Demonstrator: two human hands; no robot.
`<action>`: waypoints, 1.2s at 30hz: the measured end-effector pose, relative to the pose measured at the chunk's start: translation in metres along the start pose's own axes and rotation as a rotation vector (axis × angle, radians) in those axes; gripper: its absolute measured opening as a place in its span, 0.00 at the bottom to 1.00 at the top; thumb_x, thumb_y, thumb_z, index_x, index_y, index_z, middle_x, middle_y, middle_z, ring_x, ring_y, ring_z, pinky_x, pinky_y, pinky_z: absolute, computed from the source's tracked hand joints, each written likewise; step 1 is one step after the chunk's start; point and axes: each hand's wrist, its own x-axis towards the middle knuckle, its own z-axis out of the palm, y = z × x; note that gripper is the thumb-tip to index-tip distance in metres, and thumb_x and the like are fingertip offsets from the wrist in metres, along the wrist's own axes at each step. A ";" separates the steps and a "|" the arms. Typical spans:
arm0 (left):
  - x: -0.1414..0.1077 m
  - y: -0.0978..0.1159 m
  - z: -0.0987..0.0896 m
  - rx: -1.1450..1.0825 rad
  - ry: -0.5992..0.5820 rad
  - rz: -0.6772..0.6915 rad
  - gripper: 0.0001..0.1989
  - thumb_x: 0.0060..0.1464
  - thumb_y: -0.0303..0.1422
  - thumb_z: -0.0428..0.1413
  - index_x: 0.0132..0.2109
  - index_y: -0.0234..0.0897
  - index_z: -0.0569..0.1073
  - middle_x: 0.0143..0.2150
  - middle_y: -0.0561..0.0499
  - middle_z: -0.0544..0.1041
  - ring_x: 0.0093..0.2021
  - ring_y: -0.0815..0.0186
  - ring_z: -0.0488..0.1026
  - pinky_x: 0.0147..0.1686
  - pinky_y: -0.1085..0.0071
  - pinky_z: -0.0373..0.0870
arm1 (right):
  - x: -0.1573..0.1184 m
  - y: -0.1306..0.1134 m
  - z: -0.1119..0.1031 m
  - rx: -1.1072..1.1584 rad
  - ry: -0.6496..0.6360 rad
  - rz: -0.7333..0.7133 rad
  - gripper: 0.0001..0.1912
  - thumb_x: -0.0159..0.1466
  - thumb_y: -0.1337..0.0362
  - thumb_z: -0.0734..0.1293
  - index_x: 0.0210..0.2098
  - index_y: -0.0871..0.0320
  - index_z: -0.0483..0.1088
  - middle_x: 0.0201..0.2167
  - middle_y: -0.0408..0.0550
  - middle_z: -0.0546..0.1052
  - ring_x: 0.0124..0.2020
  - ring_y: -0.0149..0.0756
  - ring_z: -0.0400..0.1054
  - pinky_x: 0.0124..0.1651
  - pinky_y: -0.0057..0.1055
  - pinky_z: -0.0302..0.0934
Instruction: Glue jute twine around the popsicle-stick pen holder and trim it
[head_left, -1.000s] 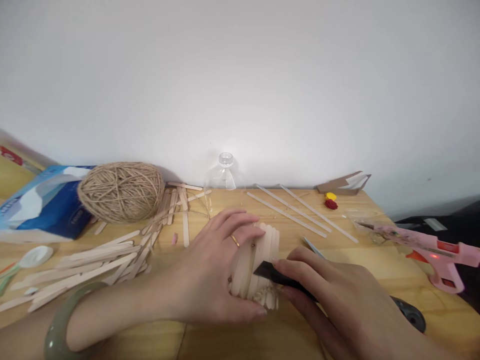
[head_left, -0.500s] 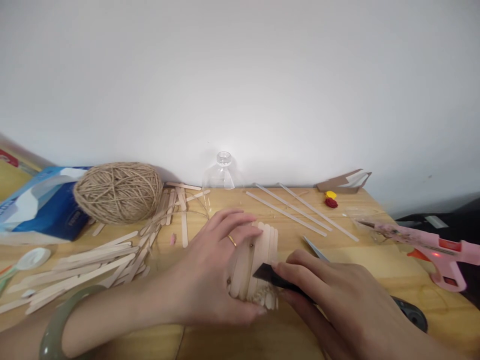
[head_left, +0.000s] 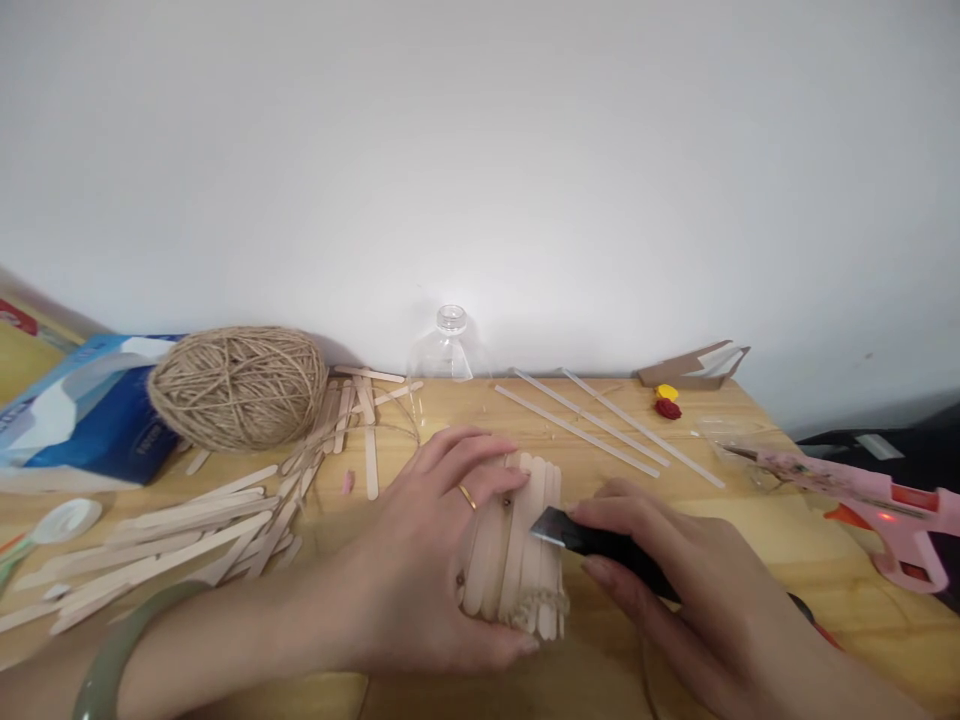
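My left hand wears a gold ring and is wrapped round a piece made of wooden craft sticks, laid side by side. Twine runs across the lower end of the piece, and small dark spots show on two sticks. My right hand grips a black-handled craft knife. The knife's blade lies over the sticks near their right side.
A twine ball, a blue tissue pack and loose craft sticks lie left. Behind are a clear bottle top and glue sticks. A pink glue gun rests right, near red and yellow pieces.
The knife has turned and moved slightly right over the sticks, showing its blade more. The scissors' tip near my right hand is now hidden. The stick piece has shifted slightly down and right.
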 end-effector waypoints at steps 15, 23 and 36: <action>-0.001 0.002 -0.002 0.058 -0.036 -0.040 0.38 0.36 0.42 0.64 0.54 0.40 0.59 0.58 0.42 0.61 0.61 0.50 0.52 0.57 0.48 0.56 | -0.003 -0.005 -0.005 -0.115 -0.130 -0.118 0.07 0.63 0.70 0.57 0.37 0.54 0.63 0.27 0.42 0.72 0.23 0.32 0.65 0.22 0.27 0.54; -0.001 0.003 -0.002 0.057 -0.035 -0.065 0.38 0.35 0.43 0.64 0.54 0.41 0.60 0.58 0.42 0.61 0.60 0.49 0.53 0.57 0.47 0.57 | 0.001 -0.009 -0.014 -0.063 -0.186 -0.081 0.08 0.61 0.71 0.59 0.36 0.54 0.66 0.28 0.42 0.74 0.25 0.30 0.67 0.24 0.26 0.57; 0.000 0.003 -0.003 0.057 -0.059 -0.060 0.38 0.36 0.41 0.64 0.54 0.39 0.59 0.58 0.42 0.61 0.60 0.50 0.52 0.58 0.48 0.56 | 0.002 0.003 0.000 -0.050 -0.072 -0.066 0.09 0.64 0.69 0.57 0.43 0.52 0.62 0.30 0.42 0.71 0.27 0.31 0.67 0.26 0.27 0.58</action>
